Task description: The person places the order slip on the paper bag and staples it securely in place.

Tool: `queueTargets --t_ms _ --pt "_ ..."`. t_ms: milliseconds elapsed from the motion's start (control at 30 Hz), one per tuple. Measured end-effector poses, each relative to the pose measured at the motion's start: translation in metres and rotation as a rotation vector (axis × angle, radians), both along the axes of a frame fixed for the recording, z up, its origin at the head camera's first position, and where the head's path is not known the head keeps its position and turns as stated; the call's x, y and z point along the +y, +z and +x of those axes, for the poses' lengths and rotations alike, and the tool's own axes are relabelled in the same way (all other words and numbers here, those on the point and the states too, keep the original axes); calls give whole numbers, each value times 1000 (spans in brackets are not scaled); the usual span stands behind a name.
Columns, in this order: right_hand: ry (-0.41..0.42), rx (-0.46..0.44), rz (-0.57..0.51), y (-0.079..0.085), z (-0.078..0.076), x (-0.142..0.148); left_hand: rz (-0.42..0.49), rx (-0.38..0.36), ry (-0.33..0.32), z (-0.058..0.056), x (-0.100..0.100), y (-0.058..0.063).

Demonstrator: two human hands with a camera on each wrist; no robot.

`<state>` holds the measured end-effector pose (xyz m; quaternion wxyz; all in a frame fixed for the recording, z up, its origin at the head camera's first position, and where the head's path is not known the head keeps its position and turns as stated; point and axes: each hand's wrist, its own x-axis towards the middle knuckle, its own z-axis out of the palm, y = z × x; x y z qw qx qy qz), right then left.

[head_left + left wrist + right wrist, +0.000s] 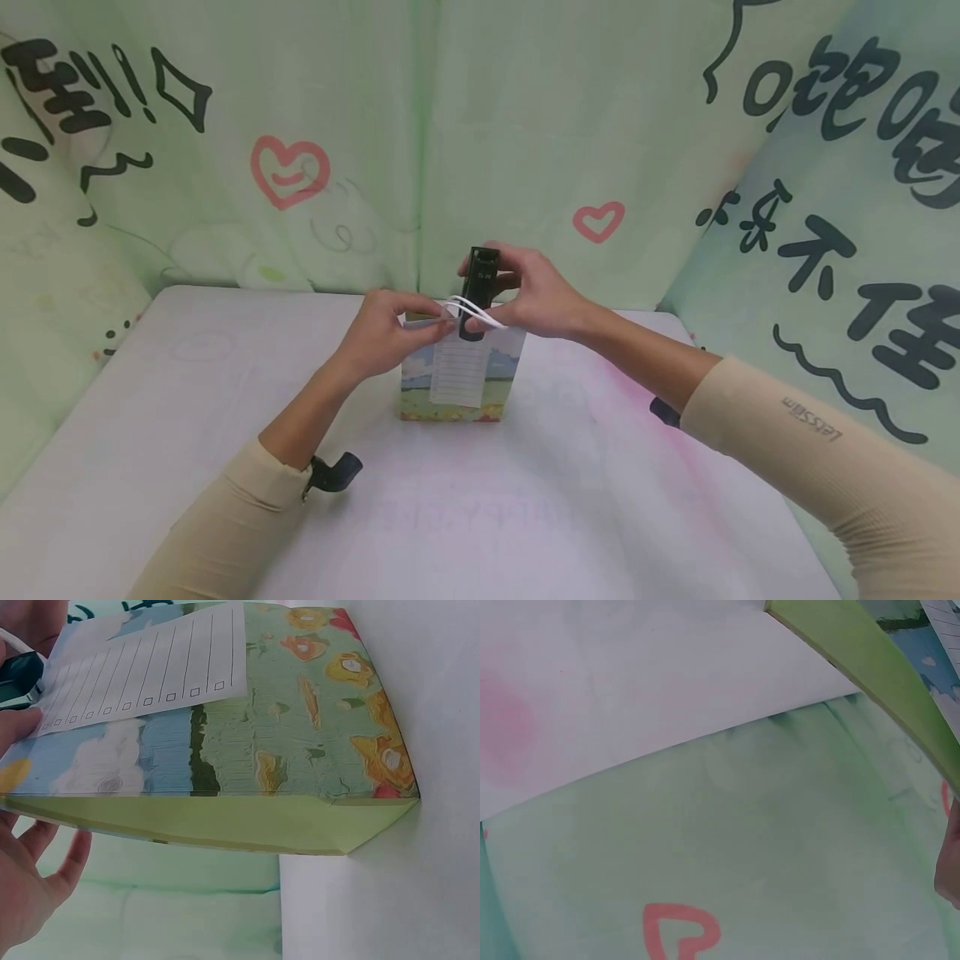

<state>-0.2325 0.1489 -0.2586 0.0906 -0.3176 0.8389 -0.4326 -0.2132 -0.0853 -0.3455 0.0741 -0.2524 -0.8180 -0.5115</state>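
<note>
A paper gift bag (416, 392) printed with sky, grass and flowers stands upright, its white cord handles (480, 312) at the top. Against its front lies a white paper slip (457, 375) with ruled lines and small checkboxes. My left hand (382, 333) pinches the bag's top edge, thumb in front and other fingers behind, as the left wrist view shows. At the same edge, my right hand (536, 292) holds a black stapler (480, 279) upright, its lower end over the slip's top. In the right wrist view only the bag's green side (870, 667) and part of a hand show.
A white-covered table (450, 517) carries the bag near its back edge. Pale green curtains (495, 125) with red hearts and dark lettering hang behind and at the sides. Dark wrist mounts (336, 472) stick out from beige sleeves (225, 525).
</note>
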Motion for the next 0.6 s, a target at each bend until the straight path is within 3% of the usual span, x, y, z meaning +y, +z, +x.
queueTargets --t_ms 167,433,600 --pt "27 5 -20 1 0 -2 -2 8 0 0 -1 1" --pt "-38 -127 -61 2 2 -1 -6 12 -4 1 0 0" --pt "-42 -141 -44 5 1 -2 -13 6 1 1 0 0"
